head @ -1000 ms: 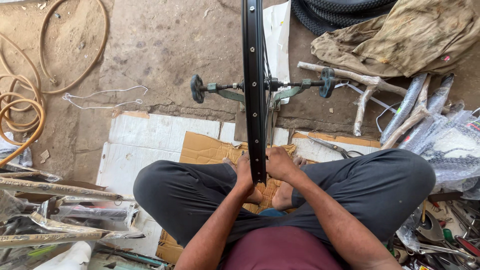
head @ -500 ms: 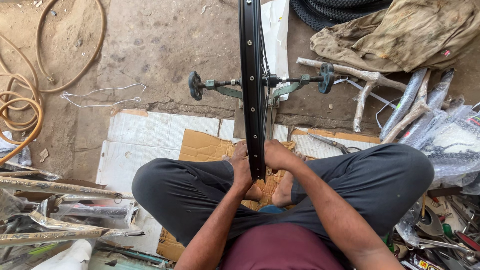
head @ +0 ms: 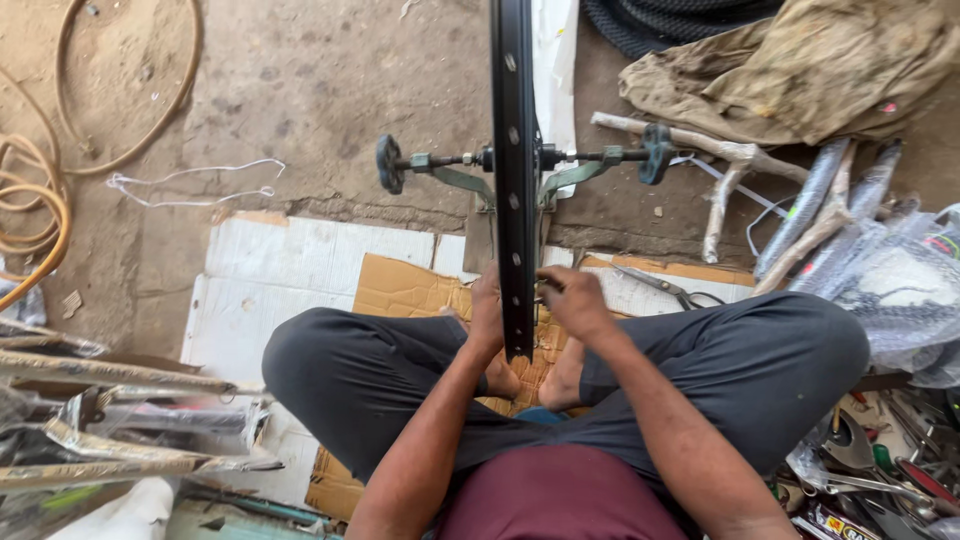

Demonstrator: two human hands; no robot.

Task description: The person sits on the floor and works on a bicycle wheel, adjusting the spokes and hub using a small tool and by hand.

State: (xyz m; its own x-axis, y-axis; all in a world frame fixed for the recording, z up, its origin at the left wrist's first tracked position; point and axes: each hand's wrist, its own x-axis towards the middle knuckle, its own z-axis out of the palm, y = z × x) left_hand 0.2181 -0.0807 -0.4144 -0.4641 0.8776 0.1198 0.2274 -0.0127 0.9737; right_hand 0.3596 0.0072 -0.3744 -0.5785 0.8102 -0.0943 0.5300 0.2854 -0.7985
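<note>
A black bicycle wheel rim (head: 515,150) stands upright on edge in a green truing stand (head: 470,185) with black knobs at both ends. I sit cross-legged behind it on flattened cardboard (head: 400,290). My left hand (head: 487,312) grips the left side of the rim near its bottom. My right hand (head: 572,300) is at the rim's right side, its fingers pinched on something small; what it is cannot be made out.
Pliers (head: 655,285) lie on the cardboard to the right. Metal tubes and plastic-wrapped parts (head: 870,260) crowd the right; tools (head: 870,470) lie at bottom right. Hoses (head: 40,200) coil at left. A wire (head: 190,185), cloth (head: 800,70) and tyres (head: 660,20) lie beyond.
My hands have shifted slightly along the rim's lower part; my right hand now sits off the rim's right side. The rim stays in the stand.
</note>
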